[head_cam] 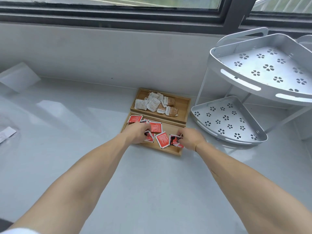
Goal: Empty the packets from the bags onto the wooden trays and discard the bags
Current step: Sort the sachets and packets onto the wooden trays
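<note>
Two wooden trays sit side by side on the white counter. The far tray (183, 105) holds several white and brown packets (153, 103). The near tray (170, 150) holds several red packets (156, 127). My left hand (136, 132) rests over the left part of the near tray, fingers curled down onto red packets. My right hand (190, 138) is at the tray's right end and pinches a red and black packet (174, 141). A clear plastic bag (7, 130) with a white label lies at the far left of the counter.
A white two-tier corner rack (253, 78) with flower-shaped holes stands to the right of the trays. Behind the counter a low wall rises to a dark window frame (118, 16). A pale flat object (18, 76) lies at the back left.
</note>
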